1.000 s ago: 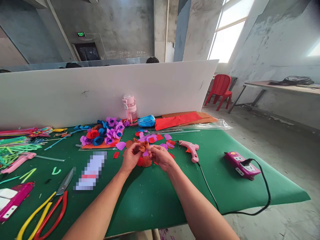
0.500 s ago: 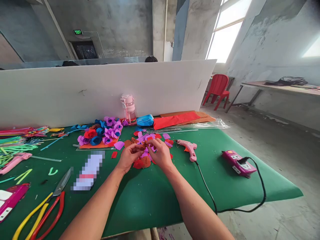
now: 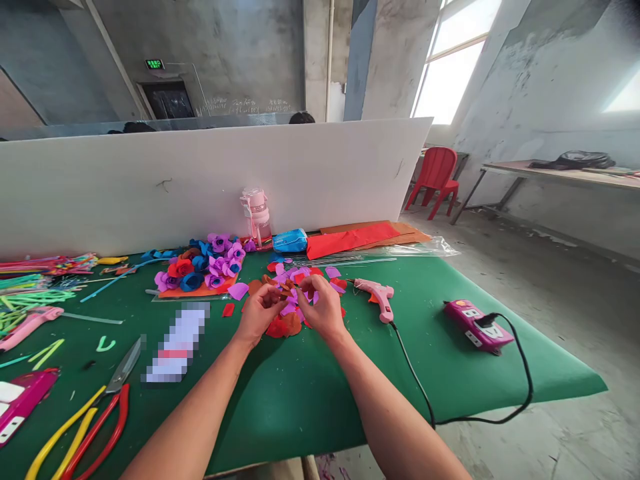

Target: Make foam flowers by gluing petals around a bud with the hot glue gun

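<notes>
Both hands hover over a pile of purple, red and brown paper petals (image 3: 285,325) on the green table. The fingers of my left hand (image 3: 261,313) are pinched around a small brown petal (image 3: 285,287). Close by on the right, my right hand (image 3: 321,305) has its thumb and fingers curled near the petal's right side; whether they hold anything is too small to tell. A pink glue gun (image 3: 377,295) lies to the right of the pile. Finished paper flowers (image 3: 200,263) in purple, blue and red sit behind on the left.
Scissors (image 3: 120,380) and a second pink glue gun (image 3: 33,325) lie at left, near coloured stems (image 3: 40,267). A magenta power strip (image 3: 475,325) with a black cable stands at right. Along the white board are a pink bottle (image 3: 257,217), a blue packet (image 3: 290,241) and red paper (image 3: 353,240).
My right hand's fingers have moved slightly right and up, so the gap between the hands is wider. The brown petal shows more between them.
</notes>
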`<state>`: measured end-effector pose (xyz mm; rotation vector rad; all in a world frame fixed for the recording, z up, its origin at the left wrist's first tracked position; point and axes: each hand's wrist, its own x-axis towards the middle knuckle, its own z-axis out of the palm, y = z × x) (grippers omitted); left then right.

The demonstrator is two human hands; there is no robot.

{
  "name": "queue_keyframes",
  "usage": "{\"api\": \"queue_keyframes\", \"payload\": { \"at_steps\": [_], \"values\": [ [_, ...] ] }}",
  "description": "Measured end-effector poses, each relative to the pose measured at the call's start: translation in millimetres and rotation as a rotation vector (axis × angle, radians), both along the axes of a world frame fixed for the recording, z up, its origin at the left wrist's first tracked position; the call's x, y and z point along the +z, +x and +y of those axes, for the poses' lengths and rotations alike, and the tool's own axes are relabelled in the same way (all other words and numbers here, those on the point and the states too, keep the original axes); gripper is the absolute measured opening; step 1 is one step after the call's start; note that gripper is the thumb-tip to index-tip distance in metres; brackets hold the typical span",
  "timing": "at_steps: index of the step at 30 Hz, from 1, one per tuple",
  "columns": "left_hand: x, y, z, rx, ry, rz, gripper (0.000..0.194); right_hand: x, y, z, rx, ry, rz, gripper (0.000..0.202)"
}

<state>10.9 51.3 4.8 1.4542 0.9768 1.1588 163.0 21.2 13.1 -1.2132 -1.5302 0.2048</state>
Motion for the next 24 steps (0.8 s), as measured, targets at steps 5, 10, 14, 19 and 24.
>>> {"api": "queue_keyframes", "payload": {
  "at_steps": [5,10,14,19,24],
  "values": [
    [-2.8,0.2,1.4,0.039,0.037,0.01,0.03,-0.9,-3.1,-0.8,-0.009,0.022,-0.075,0.007],
    [-3.2,0.9,0.5,0.04,0.058,0.042,0.028,0.9,-2.6,-2.3,-0.047,0.028,-0.176,0.009],
    [-3.8,2.2,0.5,0.021,0.049,0.036,0.029,0.1,-2.5,-1.9,-0.06,0.03,-0.24,0.006],
    [-3.8,3.4,0.5,0.011,0.04,0.019,0.029,-2.4,-3.4,-1.7,-0.084,0.034,-0.26,0.007],
    [-3.1,4.0,-0.8,0.008,0.021,0.03,0.03,-4.7,-4.1,-1.1,-0.11,0.054,-0.258,0.006]
  ]
}}
